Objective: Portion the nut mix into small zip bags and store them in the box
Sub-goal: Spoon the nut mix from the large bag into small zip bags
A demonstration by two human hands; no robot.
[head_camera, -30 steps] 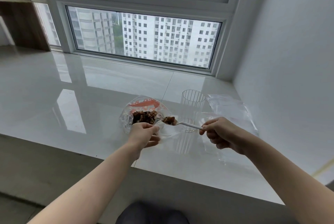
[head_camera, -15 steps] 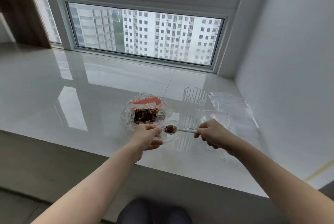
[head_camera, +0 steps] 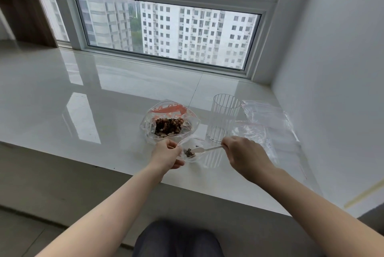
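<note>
1. Half a second earlier the white spoon point(head_camera: 204, 149) was carried level with a heap of nut mix just outside the small zip bag point(head_camera: 192, 152); now its bowl had dipped inside the bag's mouth, and a dark clump of nuts lay within the bag beside it.
2. The right hand point(head_camera: 242, 153) had kept its grip, fingers curled round the end of the spoon handle, and had lowered toward the counter point(head_camera: 83, 94).
3. The left hand point(head_camera: 167, 154) still pinched the rim of the small zip bag, holding it open at the counter's front edge, much where it was before.
4. The large bag of nut mix point(head_camera: 169, 125), with its orange strip, stood open just behind the small bag, unmoved.
5. The ribbed clear cup point(head_camera: 224, 117) stood upright to the right of the large bag, and spare zip bags point(head_camera: 268, 126) lay flat beyond it near the wall.
6. The small bag's clear film was hard to trace; its lower edge and how much it held could not be made out.
7. The left fingertips were partly hidden behind the film.
8. No storage box could be identified with certainty.
</note>
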